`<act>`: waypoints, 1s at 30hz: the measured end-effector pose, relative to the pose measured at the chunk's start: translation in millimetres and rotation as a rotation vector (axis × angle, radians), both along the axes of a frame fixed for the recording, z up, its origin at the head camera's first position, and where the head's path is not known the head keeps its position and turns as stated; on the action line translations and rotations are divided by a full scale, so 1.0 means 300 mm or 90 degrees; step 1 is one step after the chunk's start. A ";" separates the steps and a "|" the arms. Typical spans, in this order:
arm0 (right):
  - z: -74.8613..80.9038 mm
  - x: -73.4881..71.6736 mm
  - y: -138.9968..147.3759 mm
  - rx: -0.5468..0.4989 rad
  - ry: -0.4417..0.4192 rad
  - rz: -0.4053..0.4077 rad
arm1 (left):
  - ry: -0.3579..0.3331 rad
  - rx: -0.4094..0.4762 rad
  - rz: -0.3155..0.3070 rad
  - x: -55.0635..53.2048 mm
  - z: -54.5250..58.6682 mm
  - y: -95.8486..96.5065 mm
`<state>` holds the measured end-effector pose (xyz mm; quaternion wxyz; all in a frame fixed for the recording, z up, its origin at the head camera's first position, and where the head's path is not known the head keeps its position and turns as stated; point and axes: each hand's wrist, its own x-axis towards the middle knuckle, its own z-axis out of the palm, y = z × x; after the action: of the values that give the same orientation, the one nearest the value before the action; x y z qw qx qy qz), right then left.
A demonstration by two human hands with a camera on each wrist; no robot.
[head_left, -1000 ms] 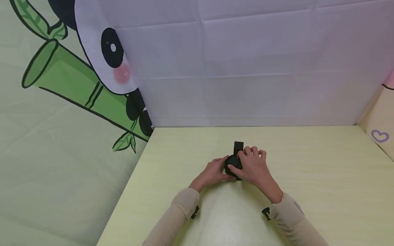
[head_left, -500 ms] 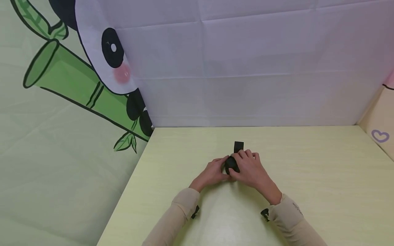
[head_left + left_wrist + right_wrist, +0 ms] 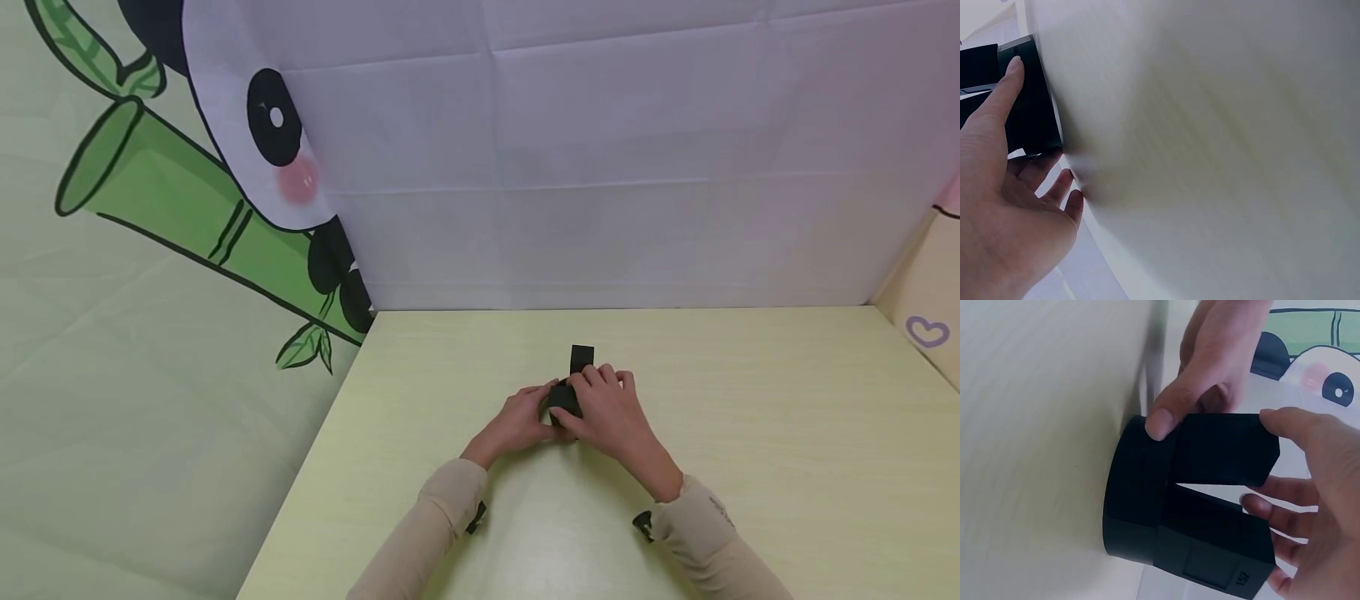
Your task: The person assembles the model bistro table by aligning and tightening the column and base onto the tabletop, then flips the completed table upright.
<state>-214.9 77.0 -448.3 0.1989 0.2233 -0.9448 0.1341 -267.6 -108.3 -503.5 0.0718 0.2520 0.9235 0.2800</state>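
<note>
A black base with a curved side [image 3: 1138, 494] rests on the table. My left hand [image 3: 517, 421] grips it from the left, thumb on one face and fingers around the other side, as the left wrist view shows [image 3: 1029, 112]. Above the base, my right hand [image 3: 607, 412] pinches a black block [image 3: 1225, 450] between thumb and fingers. The block's lower end meets the base; I cannot tell whether it is joined. Beside it, apart by a narrow gap, a second black block marked 152 [image 3: 1216, 544] rises from the base. My right fingers partly hide both blocks in the head view.
The pale table [image 3: 750, 467] extends around the hands. A whitish cloth [image 3: 600, 167] hangs behind its back edge, and a printed panda and bamboo drape [image 3: 187, 192] hangs at the left. Small black devices [image 3: 476, 518] sit at both sleeve cuffs.
My right hand has shifted slightly left over the base. The black piece under it showed a rounded outline before and now shows a flatter, angular face. The left hand stays in place.
</note>
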 end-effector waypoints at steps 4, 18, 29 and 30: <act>0.002 0.002 -0.006 -0.008 0.003 -0.012 | -0.004 0.000 -0.001 0.000 0.000 -0.001; -0.001 0.008 -0.026 -0.015 0.012 -0.038 | 0.000 0.015 -0.021 -0.004 -0.001 -0.008; 0.005 0.011 -0.023 -0.019 0.002 -0.012 | 0.003 0.010 -0.013 -0.012 -0.004 -0.005; 0.005 0.011 -0.023 -0.021 0.001 -0.009 | 0.000 0.012 -0.011 -0.013 -0.005 -0.004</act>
<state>-211.5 70.2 -446.8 0.2046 0.2132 -0.9438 0.1483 -271.4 -109.7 -505.0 0.0719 0.2603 0.9188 0.2879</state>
